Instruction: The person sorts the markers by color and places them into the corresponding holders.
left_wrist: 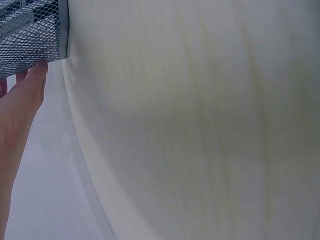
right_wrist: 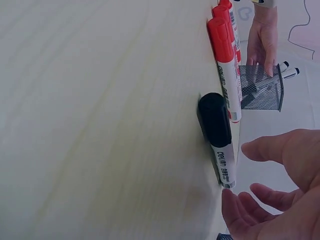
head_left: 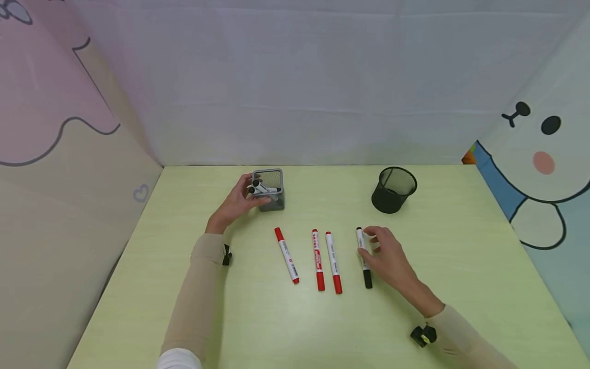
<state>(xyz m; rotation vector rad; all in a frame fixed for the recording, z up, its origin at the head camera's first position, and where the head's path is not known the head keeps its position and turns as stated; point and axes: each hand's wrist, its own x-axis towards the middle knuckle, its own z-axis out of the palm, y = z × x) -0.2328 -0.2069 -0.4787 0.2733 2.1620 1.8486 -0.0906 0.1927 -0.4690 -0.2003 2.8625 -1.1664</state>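
Tabletop (head_left: 295, 328): pale yellow-green; I see its back edge and both back corners in the head view
Right hand (head_left: 387, 259): reaching in from the front-right corner side; thumb and fingers spread around the black-capped marker (head_left: 367, 278) — the right wrist view shows me a gap, no pinch
Left hand (head_left: 237, 203): curled around the square mesh cup (head_left: 275, 204), thumb on the side facing the front edge
Round black cup (head_left: 388, 201): near the back edge, toward the back-right corner
Square mesh cup: near the back edge, left of its middle; I make out black-and-white markers (head_left: 264, 188) leaning inside
Red-capped markers (head_left: 318, 261): three, lying mid-tabletop; the leftmost points its cap at the back edge, the others at the front
Black-capped marker: rightmost in the row — cap toward the front edge
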